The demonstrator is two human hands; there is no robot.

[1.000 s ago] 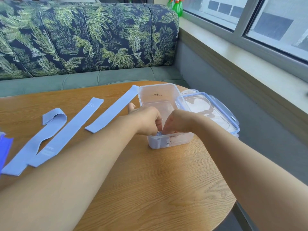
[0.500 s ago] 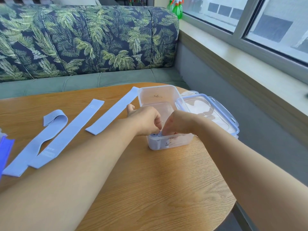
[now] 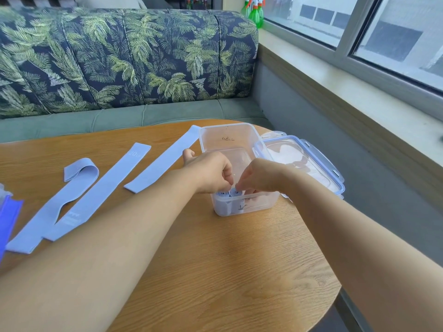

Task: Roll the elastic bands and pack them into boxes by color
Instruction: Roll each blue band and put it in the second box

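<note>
Right hand pinches rolled bands in clear box; left hand curled above them, hold unclear. Lid and flat bands flank it.

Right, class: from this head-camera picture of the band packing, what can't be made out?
Head view:
Fingers of the left hand and right hand: curled under the knuckles, grip on the rolled bands unclear.
Dark blue item: cut off by the left edge.
Print on the middle flat band: too small.
</note>
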